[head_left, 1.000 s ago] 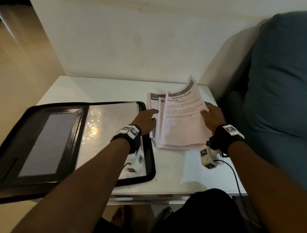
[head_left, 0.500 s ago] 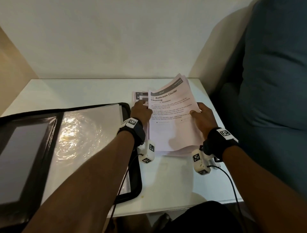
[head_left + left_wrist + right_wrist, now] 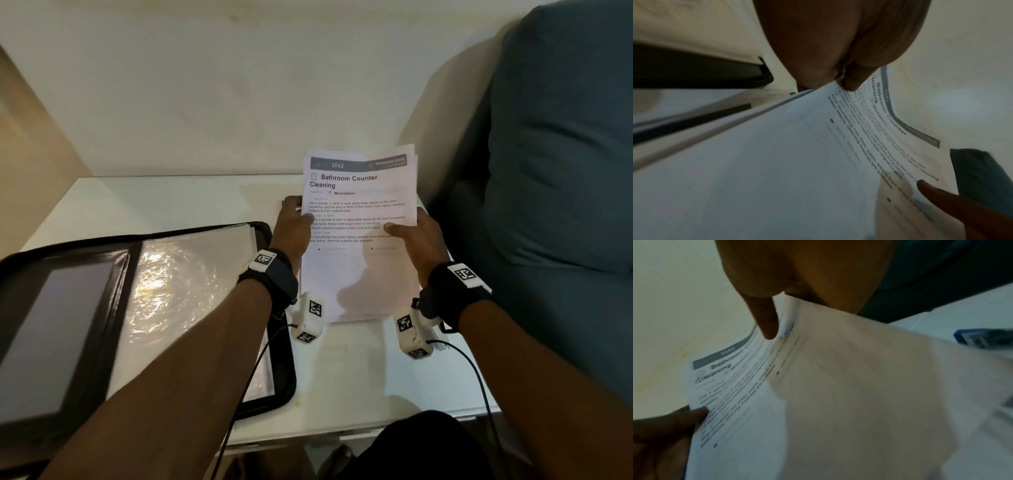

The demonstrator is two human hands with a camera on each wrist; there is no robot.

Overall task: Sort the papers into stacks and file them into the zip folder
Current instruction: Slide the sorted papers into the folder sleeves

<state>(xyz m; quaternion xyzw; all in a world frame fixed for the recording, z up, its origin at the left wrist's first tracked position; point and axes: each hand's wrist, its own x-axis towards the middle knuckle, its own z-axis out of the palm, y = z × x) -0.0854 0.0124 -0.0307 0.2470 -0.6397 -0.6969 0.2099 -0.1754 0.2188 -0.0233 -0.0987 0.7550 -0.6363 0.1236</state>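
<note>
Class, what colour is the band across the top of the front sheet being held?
Dark grey, with pale print, on the band; clearest in the head view.

We see a sheaf of white printed paper sheets (image 3: 359, 240), top page headed "Bathroom Counter Cleaning" under a grey banner, tilted up off the white tabletop, its lower edge near the surface. To its left lies a black zip folder (image 3: 277, 359), opened flat, a glossy clear plastic sleeve over white pages on its right half.

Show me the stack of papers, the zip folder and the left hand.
stack of papers (image 3: 356, 274), head view, blank lower half of the top sheet.
zip folder (image 3: 284, 377), head view, black right rim.
left hand (image 3: 291, 233), head view, its back.
</note>
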